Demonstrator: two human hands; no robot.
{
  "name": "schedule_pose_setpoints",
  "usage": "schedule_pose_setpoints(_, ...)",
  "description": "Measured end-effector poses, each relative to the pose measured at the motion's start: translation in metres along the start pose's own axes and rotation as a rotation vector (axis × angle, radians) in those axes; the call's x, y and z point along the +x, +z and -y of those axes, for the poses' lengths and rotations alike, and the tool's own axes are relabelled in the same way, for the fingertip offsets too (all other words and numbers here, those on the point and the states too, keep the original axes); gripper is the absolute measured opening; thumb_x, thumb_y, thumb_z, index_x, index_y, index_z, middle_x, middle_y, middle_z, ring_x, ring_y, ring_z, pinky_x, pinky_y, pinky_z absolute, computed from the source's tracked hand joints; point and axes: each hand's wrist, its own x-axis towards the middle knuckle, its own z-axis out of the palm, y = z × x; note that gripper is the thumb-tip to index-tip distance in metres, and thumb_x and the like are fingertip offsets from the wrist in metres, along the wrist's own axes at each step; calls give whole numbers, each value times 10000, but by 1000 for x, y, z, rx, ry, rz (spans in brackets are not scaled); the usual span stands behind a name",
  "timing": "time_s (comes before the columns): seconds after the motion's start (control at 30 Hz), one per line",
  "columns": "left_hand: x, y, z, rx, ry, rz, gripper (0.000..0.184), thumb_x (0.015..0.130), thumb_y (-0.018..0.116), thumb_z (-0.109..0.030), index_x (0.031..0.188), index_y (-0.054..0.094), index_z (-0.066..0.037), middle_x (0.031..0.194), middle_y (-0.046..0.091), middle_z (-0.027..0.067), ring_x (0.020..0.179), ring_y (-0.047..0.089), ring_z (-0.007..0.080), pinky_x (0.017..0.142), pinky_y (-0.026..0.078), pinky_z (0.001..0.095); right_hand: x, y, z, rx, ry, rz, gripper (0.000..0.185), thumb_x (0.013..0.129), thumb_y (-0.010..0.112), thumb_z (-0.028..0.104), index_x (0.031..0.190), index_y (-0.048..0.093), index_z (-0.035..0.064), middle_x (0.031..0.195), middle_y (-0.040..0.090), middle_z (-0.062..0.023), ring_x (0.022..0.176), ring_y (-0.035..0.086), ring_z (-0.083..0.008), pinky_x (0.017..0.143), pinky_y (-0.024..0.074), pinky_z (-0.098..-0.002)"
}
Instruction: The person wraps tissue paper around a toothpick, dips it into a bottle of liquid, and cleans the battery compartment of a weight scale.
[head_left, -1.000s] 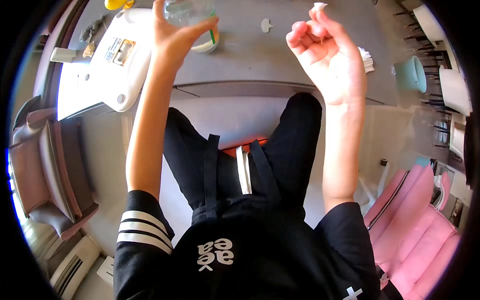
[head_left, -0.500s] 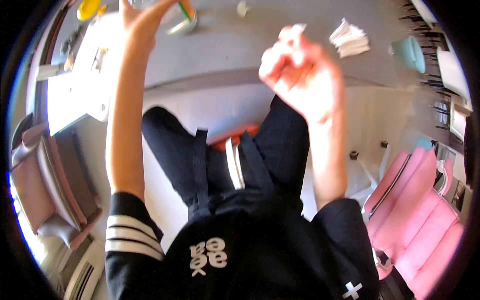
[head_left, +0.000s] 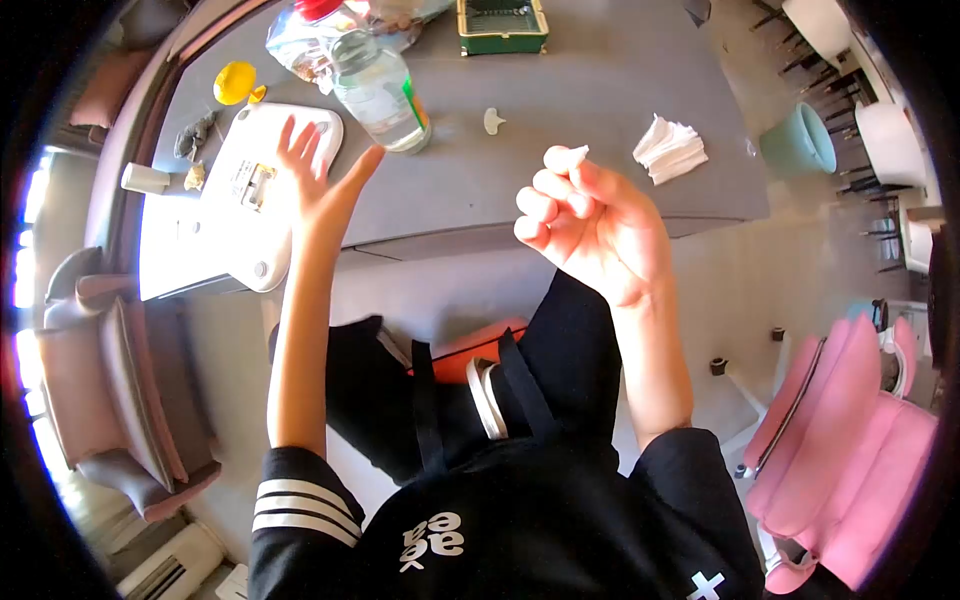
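My left hand (head_left: 325,195) is held up with fingers and thumb spread, holding nothing. Behind it lies a flat white device (head_left: 262,225) on the table. Just beyond the thumb stands a clear plastic bottle (head_left: 375,90) with a green and orange label; I cannot tell whether the thumb touches it. My right hand (head_left: 600,215) is raised over the table's front edge, thumb and forefinger pinched on a small white piece (head_left: 578,155) whose kind is not clear. A similar small white piece (head_left: 492,121) lies on the table, and a stack of white tissues (head_left: 670,150) is to its right.
On the grey table (head_left: 590,90) are a green box (head_left: 503,30), a yellow lemon-like object (head_left: 234,83), a white cylinder (head_left: 145,179) and a plastic bag (head_left: 295,45). A pale blue bin (head_left: 800,140) stands at the right, a pink chair (head_left: 850,440) below it.
The view has tilted up, showing more of the table. My left hand has drawn back from beside the bottle, fingers spread. My right hand still pinches the small white piece.
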Motion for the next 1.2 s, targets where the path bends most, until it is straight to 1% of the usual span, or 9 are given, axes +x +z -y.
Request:
schedule_pose_setpoints(0.23, -23, -119, 11, -183, 5, -412, 554, 834, 673, -124, 1300, 387, -40, 1252, 447, 181, 1232, 404, 256, 1040, 342, 389, 63, -8, -43, -87, 181, -47, 119, 876, 606, 128, 926, 623, 21, 695, 503, -12, 792, 567, -197, 772, 486, -333)
schedule_pose_setpoints(0.37, 24, -179, 48, -139, -83, -759, 502, 827, 676, -183, 1233, 451, 6, 1188, 511, 176, 1120, 501, 235, 1014, 363, 348, 114, 4, -69, -464, 162, -131, 152, 863, 616, 81, 987, 635, -3, 764, 591, -34, 759, 586, -168, 764, 489, -301)
schedule_pose_setpoints(0.57, 51, -221, 140, -27, -332, -750, 558, 767, 695, -246, 1207, 487, 26, 1200, 501, 200, 1111, 498, 249, 949, 394, 343, 182, 16, -126, -1369, -36, -201, 129, 829, 664, 46, 933, 650, -29, 878, 683, -68, 810, 647, -143, 765, 491, -245)
schedule_pose_setpoints(0.63, 53, -224, 148, 62, -363, -740, 580, 752, 700, -251, 1210, 490, 35, 1207, 500, 206, 1119, 497, 262, 951, 395, 350, 205, 6, -140, -1714, -248, -60, 109, 811, 668, 38, 894, 652, -30, 852, 688, -83, 795, 661, -139, 740, 498, -253)
schedule_pose_setpoints(0.7, 55, -223, 152, 153, -384, -718, 601, 738, 705, -257, 1213, 492, 44, 1214, 499, 213, 1127, 496, 275, 953, 397, 358, 219, 6, -149, -1779, -158, -62, 130, 823, 665, 37, 930, 651, -34, 880, 686, -66, 845, 634, -115, 801, 478, -244)
schedule_pose_setpoints(0.77, 50, -212, 148, 180, -369, -697, 627, 722, 708, -270, 1219, 500, 52, 1235, 486, 235, 1158, 478, 305, 965, 391, 388, 237, -3, -157, -1927, -274, 36, 103, 794, 662, 43, 879, 654, -14, 792, 672, -107, 737, 666, -185, 704, 507, -282)
schedule_pose_setpoints(0.93, 43, -200, 139, 459, -523, -514, 901, 678, 748, -382, 1387, 290, -69, 1385, 272, 251, 1337, 245, 380, 1051, 339, 474, 282, -26, -163, -2127, -239, 177, 95, 795, 642, 96, 844, 658, 16, 773, 643, -150, 683, 631, -247, 639, 493, -310)
schedule_pose_setpoints(1.03, 39, -196, 139, 655, -474, -479, 910, 667, 757, -396, 1388, 302, -78, 1374, 284, 255, 1332, 257, 381, 1047, 345, 470, 296, -34, -166, -2337, -221, 258, 131, 799, 662, 80, 897, 654, -8, 818, 672, -97, 716, 635, -158, 675, 489, -273)
schedule_pose_setpoints(1.2, 33, -202, 146, 479, -500, -441, 1009, 618, 793, -452, 1399, 283, -68, 1352, 286, 273, 1273, 341, 410, 1011, 395, 482, 306, -50, -172, -2226, -305, 320, 86, 793, 606, 92, 836, 636, 23, 752, 624, -117, 691, 606, -261, 635, 485, -357)
